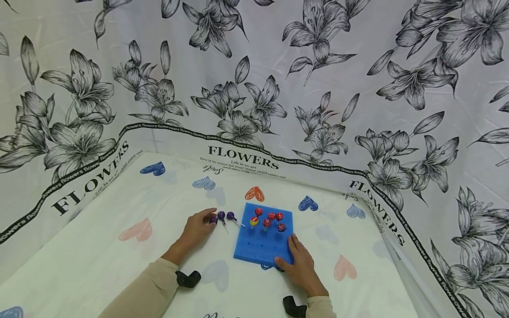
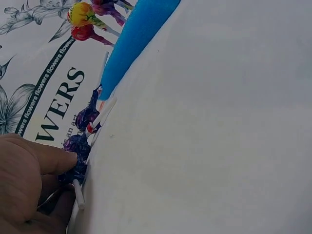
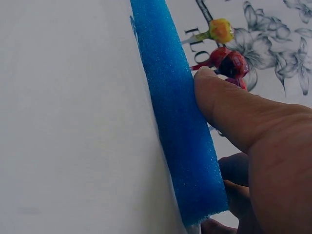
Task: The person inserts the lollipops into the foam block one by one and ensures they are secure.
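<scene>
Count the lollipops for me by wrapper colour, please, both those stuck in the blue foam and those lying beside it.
Red or mostly red lollipops: 5
Purple lollipops: 3
Yellow-and-red lollipop: 1
Total: 9

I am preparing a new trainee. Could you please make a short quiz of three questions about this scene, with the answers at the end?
1. Count: how many purple lollipops are to the left of the blue foam block, near the left hand?
2. True or false: the yellow lollipop lies flat on the tablecloth.
3. Choose one: what does the right hand grip?
A) one of the purple lollipops
B) the blue foam block
C) the yellow lollipop

Key:
1. Three.
2. False; it stands in the blue foam block.
3. B
</scene>
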### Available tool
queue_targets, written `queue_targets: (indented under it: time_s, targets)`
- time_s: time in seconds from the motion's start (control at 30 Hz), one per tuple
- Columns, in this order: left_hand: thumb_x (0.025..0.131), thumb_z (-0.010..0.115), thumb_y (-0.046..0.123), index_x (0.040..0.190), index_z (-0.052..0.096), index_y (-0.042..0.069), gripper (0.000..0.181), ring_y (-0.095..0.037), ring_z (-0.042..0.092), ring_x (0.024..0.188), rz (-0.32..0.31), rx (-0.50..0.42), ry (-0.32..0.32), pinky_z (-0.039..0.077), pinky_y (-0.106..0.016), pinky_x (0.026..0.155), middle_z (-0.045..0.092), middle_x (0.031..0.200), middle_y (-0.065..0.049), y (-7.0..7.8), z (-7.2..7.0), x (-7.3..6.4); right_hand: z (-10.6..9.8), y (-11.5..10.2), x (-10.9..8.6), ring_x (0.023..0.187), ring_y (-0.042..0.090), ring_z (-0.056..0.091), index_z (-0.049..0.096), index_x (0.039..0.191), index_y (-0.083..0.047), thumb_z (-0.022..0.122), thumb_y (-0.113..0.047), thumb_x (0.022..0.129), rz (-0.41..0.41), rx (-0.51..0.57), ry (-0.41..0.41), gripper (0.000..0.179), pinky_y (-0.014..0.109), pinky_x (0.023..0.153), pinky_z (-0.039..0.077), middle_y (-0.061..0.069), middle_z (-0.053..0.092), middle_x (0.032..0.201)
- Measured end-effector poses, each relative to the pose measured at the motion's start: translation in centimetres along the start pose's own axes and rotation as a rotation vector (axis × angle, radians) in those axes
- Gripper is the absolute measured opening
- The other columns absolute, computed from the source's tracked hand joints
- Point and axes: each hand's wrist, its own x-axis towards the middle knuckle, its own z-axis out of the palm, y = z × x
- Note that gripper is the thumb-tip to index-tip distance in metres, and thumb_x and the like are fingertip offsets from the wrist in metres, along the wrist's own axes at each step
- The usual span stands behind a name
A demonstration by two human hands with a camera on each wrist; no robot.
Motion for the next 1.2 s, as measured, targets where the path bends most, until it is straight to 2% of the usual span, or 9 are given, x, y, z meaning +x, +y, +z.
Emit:
queue_targets:
  time_s: [0.13,0.27,0.4,0.57,0.7,0.83,0.93,1.07,1.2]
  targets:
    - [0.082,0.071,-0.006,0.125,0.062,0.0,0.044,-0.029,0.065,0.1,-0.013,-0.034,0.029,0.051,-0.041,0.089,0.068,0.109,-0.012,0.4,-0.3,0.0,0.0,0.1,0.1,0.138,0.046,0.021,0.03,0.148,0.003,0.064,-0.053,0.087,-0.008,0.004,0.0,0.09,0.066,0.106,0.018,0.021,0.022,0.155]
    - [0.082,0.07,-0.006,0.122,0.065,0.0,0.04,-0.025,0.068,0.086,-0.026,-0.096,0.083,0.056,-0.032,0.072,0.068,0.11,-0.013,1.2,-0.9,0.0,-0.1,0.1,0.0,0.137,0.047,0.021,0.03,0.148,0.004,0.064,-0.052,0.087,-0.016,-0.001,-0.005,0.089,0.066,0.106,0.019,0.022,0.022,0.155]
    - [0.083,0.071,-0.004,0.118,0.068,0.001,0.035,-0.023,0.069,0.079,-0.021,-0.177,0.112,0.054,-0.026,0.059,0.068,0.109,-0.014,2.1,-1.5,-0.1,-0.3,-0.1,0.0,0.137,0.047,0.022,0.031,0.147,0.004,0.066,-0.049,0.088,-0.026,-0.004,0.006,0.087,0.065,0.106,0.02,0.022,0.023,0.154]
    - [0.085,0.071,-0.003,0.114,0.069,0.001,0.03,-0.025,0.068,0.088,0.005,-0.347,0.117,0.057,-0.026,0.068,0.067,0.108,-0.017,3.0,-1.9,-0.1,-0.5,-0.2,0.1,0.136,0.048,0.023,0.031,0.147,0.005,0.066,-0.049,0.087,-0.022,-0.008,0.011,0.088,0.067,0.105,0.02,0.023,0.023,0.154]
    - [0.087,0.07,-0.001,0.112,0.069,-0.001,0.025,-0.029,0.068,0.092,0.025,-0.436,0.11,0.057,-0.027,0.069,0.066,0.107,-0.021,4.0,-2.3,-0.3,-0.3,-0.1,0.0,0.136,0.048,0.022,0.031,0.148,0.004,0.066,-0.05,0.087,-0.01,-0.003,0.001,0.088,0.067,0.105,0.02,0.023,0.023,0.154]
    - [0.088,0.066,-0.006,0.112,0.065,-0.008,0.024,-0.036,0.064,0.097,0.057,-0.476,0.082,0.055,-0.024,0.073,0.064,0.108,-0.027,6.8,-3.0,-0.7,-0.2,-0.1,-0.1,0.137,0.047,0.023,0.031,0.148,0.003,0.066,-0.05,0.087,-0.008,0.005,-0.001,0.088,0.067,0.105,0.02,0.022,0.023,0.154]
    - [0.087,0.063,-0.011,0.117,0.061,-0.012,0.03,-0.042,0.06,0.102,0.08,-0.488,0.063,0.053,-0.022,0.079,0.06,0.111,-0.03,9.0,-3.4,-1.0,-0.1,0.0,-0.2,0.137,0.047,0.023,0.031,0.148,0.004,0.065,-0.05,0.087,-0.013,0.004,-0.003,0.088,0.066,0.105,0.02,0.022,0.023,0.154]
    - [0.085,0.063,-0.014,0.124,0.056,-0.012,0.039,-0.045,0.058,0.106,0.111,-0.481,0.044,0.052,-0.023,0.083,0.057,0.114,-0.031,10.6,-3.4,-1.0,-0.1,0.0,-0.2,0.137,0.047,0.022,0.03,0.148,0.004,0.065,-0.051,0.088,-0.019,0.002,-0.001,0.088,0.066,0.106,0.019,0.022,0.023,0.154]
    - [0.084,0.065,-0.014,0.117,0.061,-0.011,0.033,-0.043,0.06,0.105,0.14,-0.456,0.03,0.052,-0.025,0.083,0.059,0.113,-0.029,11.8,-3.2,-0.9,-0.3,-0.1,-0.2,0.137,0.047,0.021,0.03,0.148,0.003,0.065,-0.051,0.087,-0.014,0.007,0.0,0.089,0.067,0.106,0.018,0.022,0.022,0.154]
